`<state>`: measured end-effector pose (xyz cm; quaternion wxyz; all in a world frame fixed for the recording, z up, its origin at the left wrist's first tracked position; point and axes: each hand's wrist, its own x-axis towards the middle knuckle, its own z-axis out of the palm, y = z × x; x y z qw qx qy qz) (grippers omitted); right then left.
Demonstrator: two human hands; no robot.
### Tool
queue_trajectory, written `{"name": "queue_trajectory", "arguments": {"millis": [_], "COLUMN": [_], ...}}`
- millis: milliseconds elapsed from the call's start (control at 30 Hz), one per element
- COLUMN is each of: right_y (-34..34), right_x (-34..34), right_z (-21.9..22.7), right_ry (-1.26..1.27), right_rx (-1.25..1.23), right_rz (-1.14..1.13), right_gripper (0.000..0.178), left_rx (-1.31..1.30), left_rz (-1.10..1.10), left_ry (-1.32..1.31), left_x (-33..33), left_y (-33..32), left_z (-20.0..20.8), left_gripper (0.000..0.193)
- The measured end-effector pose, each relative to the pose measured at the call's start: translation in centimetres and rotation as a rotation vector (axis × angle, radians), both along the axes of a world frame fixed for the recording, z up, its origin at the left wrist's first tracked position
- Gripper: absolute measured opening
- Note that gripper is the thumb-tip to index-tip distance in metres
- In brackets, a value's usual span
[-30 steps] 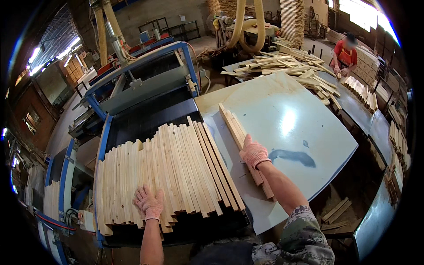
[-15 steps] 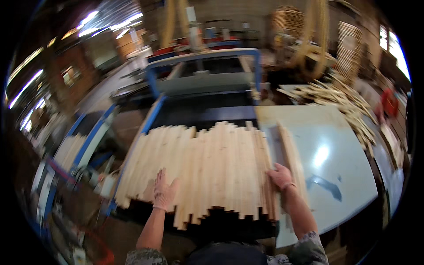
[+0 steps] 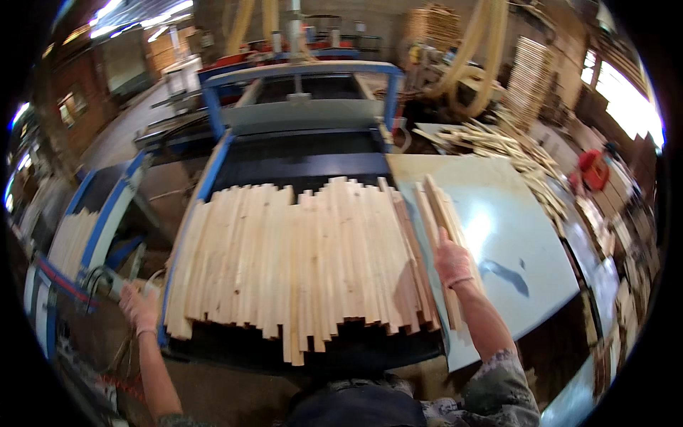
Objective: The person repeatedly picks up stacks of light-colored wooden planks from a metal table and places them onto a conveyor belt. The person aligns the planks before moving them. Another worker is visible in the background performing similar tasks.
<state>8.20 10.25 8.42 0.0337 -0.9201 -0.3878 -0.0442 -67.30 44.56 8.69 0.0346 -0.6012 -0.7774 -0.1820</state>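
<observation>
My right hand (image 3: 453,262), in a thin pale glove, is closed on a few loose wooden strips (image 3: 440,206) at the left part of the grey side table. Many pale wooden strips (image 3: 284,249) lie side by side on the black bed of a blue-framed machine, their ends uneven. My left hand (image 3: 140,304), gloved too, is out beyond the machine's left edge, beside a small pale box-like part (image 3: 151,287). Its fingers are partly hidden and blurred, so I cannot tell whether it grips anything.
A blue frame (image 3: 306,69) with a grey panel spans the machine's bed. The grey side table (image 3: 519,235) adjoins it on the right; beyond lies a heap of thin offcuts (image 3: 509,146). On the left stands a narrow blue-railed conveyor (image 3: 107,213). A person in red (image 3: 592,171) is far right.
My left hand has left the strips on the bed and moved left past the machine's edge. My right hand has gone from the row's right edge to the strips on the side table.
</observation>
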Motion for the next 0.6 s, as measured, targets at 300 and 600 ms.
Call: {"name": "queue_trajectory", "arguments": {"millis": [300, 600], "right_y": [-2.7, -5.5], "right_x": [-1.2, -0.2], "right_z": [-5.0, -6.6], "right_ry": [-0.037, -0.017], "right_rx": [-0.163, 0.03], "right_rz": [-0.089, -0.049], "right_gripper": [0.042, 0.049], "left_rx": [-0.008, -0.063], "left_rz": [-0.087, -0.151], "left_ry": [0.269, 0.228], "left_x": [3.6, 3.1], "left_y": [-0.9, -2.3], "left_z": [0.4, 1.5], "left_gripper": [0.096, 0.1]}}
